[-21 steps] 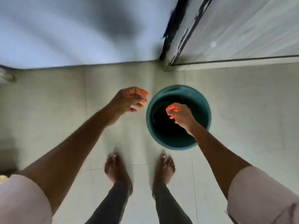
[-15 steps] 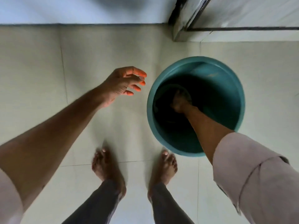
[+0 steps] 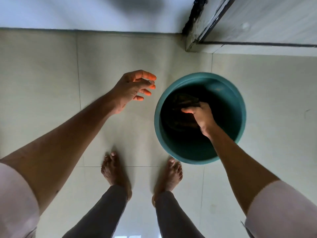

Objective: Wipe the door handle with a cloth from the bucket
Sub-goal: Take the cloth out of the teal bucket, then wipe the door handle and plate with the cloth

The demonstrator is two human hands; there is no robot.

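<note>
A teal bucket (image 3: pixel 238 103) stands on the tiled floor in front of my right foot. Inside it lies a dark cloth (image 3: pixel 184 100), hard to make out in the shadow. My right hand (image 3: pixel 201 115) is down inside the bucket with its fingers closed on the cloth. My left hand (image 3: pixel 133 90) hovers over the floor to the left of the bucket, fingers spread and curled, holding nothing. The door handle is out of view.
The bottom corner of a grey door and its worn frame (image 3: pixel 193 38) sits at the upper right, just beyond the bucket. A pale wall (image 3: pixel 85 12) runs along the top. My bare feet (image 3: pixel 115 170) stand on the cream tiles below the bucket.
My right hand went from above the bucket down to its bottom and has now come up a little, closed on the cloth. The left hand stays open beside the bucket.
</note>
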